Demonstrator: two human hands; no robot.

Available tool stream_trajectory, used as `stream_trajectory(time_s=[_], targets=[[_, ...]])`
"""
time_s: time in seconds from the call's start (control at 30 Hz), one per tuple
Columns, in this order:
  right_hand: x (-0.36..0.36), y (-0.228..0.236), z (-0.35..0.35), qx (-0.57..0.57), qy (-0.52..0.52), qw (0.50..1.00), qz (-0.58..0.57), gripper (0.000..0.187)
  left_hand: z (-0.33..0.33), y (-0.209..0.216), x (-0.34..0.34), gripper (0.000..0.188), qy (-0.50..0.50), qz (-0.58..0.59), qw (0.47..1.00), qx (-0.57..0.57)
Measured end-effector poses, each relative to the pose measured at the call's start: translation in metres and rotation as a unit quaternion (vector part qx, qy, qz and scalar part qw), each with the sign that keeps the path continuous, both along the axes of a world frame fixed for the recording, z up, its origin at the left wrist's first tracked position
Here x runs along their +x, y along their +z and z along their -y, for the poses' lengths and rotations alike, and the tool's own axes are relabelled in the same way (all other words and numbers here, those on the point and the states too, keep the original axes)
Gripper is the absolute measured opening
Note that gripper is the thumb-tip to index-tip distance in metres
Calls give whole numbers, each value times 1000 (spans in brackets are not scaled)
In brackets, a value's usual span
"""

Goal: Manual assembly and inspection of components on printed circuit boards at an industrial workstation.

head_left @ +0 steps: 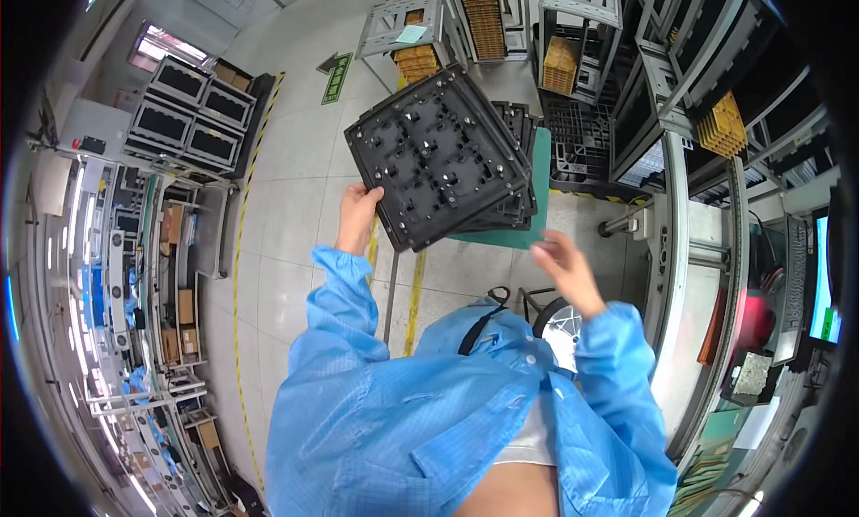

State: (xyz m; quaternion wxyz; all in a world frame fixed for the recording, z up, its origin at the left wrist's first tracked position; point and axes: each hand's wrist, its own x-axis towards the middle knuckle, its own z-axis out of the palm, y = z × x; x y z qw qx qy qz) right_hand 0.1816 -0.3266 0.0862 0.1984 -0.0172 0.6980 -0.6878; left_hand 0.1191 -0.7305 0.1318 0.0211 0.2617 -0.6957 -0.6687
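A square black fixture plate (438, 154), studded with small pins and clips, sits at an angle in front of me. My left hand (359, 214) grips its near left edge, thumb on top. Beneath and to the right of it, more black fixture plates (517, 214) are stacked on a green-topped stand (540, 181); the upper plate hides much of that stack. My right hand (565, 264) is off the plate, near the stand's front right corner, fingers apart and slightly blurred, holding nothing.
Metal racks (394, 25) with yellow-orange parts stand beyond the stack. A metal-framed machine line (673, 213) runs along my right, with a keyboard (789, 289) and a screen. Shelving (174, 293) fills the left. Yellow tape (238, 248) marks the tiled floor.
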Motion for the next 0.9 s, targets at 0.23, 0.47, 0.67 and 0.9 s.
stream_trajectory(time_s=[0.23,0.47,0.67,0.9], targets=[[-34,41,94,-437,-253,859,84,56,-128,51,36,58,-58,-195,968,145],[53,35,-38,-443,-369,817,18,76,-152,37,10,72,-245,-100,935,235],[168,-22,-142,-327,-553,766,-23,89,-358,-64,-59,63,-546,83,834,0],[238,-117,-225,-320,-643,695,38,84,-544,-124,-25,72,-686,5,695,-216]])
